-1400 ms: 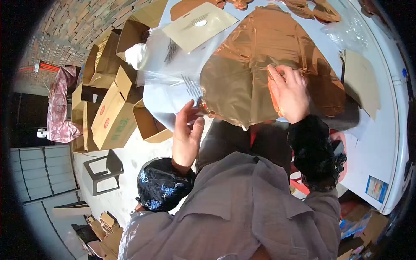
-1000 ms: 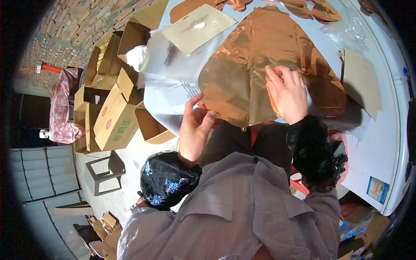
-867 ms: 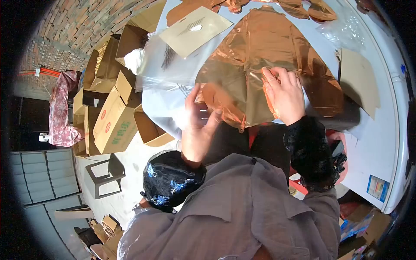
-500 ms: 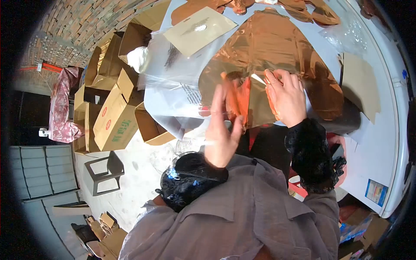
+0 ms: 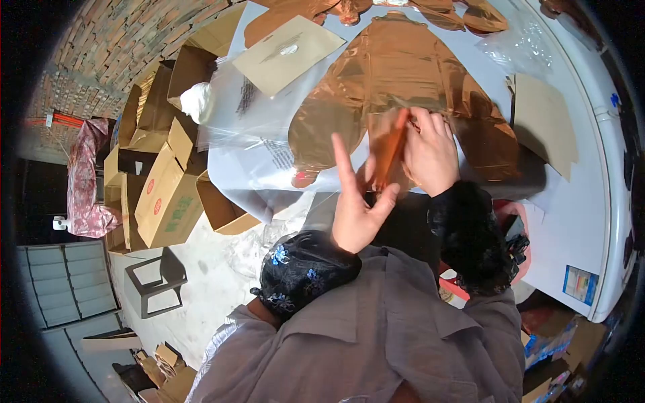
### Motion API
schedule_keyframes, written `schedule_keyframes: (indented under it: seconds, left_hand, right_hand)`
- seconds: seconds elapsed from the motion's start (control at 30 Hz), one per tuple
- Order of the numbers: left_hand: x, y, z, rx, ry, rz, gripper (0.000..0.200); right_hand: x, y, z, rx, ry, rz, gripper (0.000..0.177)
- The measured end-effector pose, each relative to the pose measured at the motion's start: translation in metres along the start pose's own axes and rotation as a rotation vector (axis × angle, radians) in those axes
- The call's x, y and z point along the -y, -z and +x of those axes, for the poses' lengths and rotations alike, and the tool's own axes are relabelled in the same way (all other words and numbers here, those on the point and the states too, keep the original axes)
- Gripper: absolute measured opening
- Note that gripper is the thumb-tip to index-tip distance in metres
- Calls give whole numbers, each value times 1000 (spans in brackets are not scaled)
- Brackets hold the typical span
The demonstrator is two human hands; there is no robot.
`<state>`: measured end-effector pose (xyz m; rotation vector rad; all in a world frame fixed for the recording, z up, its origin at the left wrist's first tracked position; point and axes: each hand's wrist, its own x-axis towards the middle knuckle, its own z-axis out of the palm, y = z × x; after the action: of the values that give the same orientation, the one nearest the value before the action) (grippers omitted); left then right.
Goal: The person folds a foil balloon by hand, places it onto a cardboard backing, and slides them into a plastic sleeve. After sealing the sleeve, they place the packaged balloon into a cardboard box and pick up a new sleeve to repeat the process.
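One white surface (image 5: 557, 228) spread in front of you, from about your 11 o'clock round to 3. On it, at your 12 o'clock, lay the copper-coloured foil (image 5: 403, 74), shiny and creased, its near part gathered between your hands. Clear plastic bags (image 5: 232, 138) with dark print covered the surface at 11 o'clock. Off the surface, at 10 o'clock, a brown carton (image 5: 171, 208) stood tilted among other boxes. Toward 1 o'clock, just beside the foil, lay a beige board (image 5: 544, 127), and at 11 o'clock a smaller pale card (image 5: 295, 50) overlapped the bags.

Your right hand (image 5: 433, 154) rested on the foil, fingers bent; whether they pinched it, I couldn't tell. Your left hand (image 5: 358, 218) was at the near edge, index finger and thumb wide apart; whether its other fingers gripped the foil was unclear. Between both hands rose a narrow orange fold (image 5: 390, 149), blurred. Near 3 o'clock, a small printed label (image 5: 579, 285) sat on the surface.
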<state>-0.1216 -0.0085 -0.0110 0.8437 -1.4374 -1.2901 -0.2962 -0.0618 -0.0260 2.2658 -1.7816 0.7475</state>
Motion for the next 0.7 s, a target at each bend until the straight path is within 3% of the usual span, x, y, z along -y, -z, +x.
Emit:
schedule_keyframes:
  seconds: [0.03, 0.1, 0.17, 0.4, 0.5, 0.7]
  left_hand:
    - [4, -3, 2, 30, -122, 46, 103]
    - [5, 7, 3, 203, -160, 291, 100]
    - [8, 14, 7, 263, -389, 546, 92]
    - [-8, 30, 24, 329, -423, 694, 47]
    - [-2, 24, 36, 204, -434, 833, 43]
    - [17, 23, 41, 198, -429, 961, 38]
  right_hand:
    - [-2, 1, -2, -19, 1, 92, 45]
    - [-3, 8, -4, -58, 2, 277, 47]
    - [-4, 9, -2, -72, 39, 241, 47]
    - [-2, 10, -1, -71, 20, 261, 46]
    - [-1, 11, -1, -70, -2, 292, 47]
    - [2, 17, 0, -57, -11, 328, 48]
